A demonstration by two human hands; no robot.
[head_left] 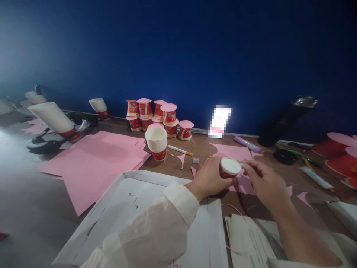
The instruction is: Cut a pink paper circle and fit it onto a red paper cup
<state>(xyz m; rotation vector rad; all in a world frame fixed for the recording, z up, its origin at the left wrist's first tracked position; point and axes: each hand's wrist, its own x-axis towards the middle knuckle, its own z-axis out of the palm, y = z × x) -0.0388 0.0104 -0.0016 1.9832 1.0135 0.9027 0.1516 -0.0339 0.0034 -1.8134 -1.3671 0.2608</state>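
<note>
My left hand (210, 176) is wrapped round a red paper cup (229, 172), its white round end facing up towards me. At the cup's right edge, the thumb and fingers of my right hand (259, 178) are pinched together. Whatever lies between those fingertips is too small to make out. Under and behind the cup lies a pink paper sheet (232, 150) with cut edges. A thin pink cord (232, 206) runs on the table below my hands.
Red cups topped with pink discs (169, 108) stand stacked by the blue wall. Nearby are a nested paper cup stack (156, 143), pink sheets (103, 156), a white box lid (111, 208), a marker (180, 150), a purple glue stick (247, 144), a dark bottle (281, 121) and a booklet (256, 242).
</note>
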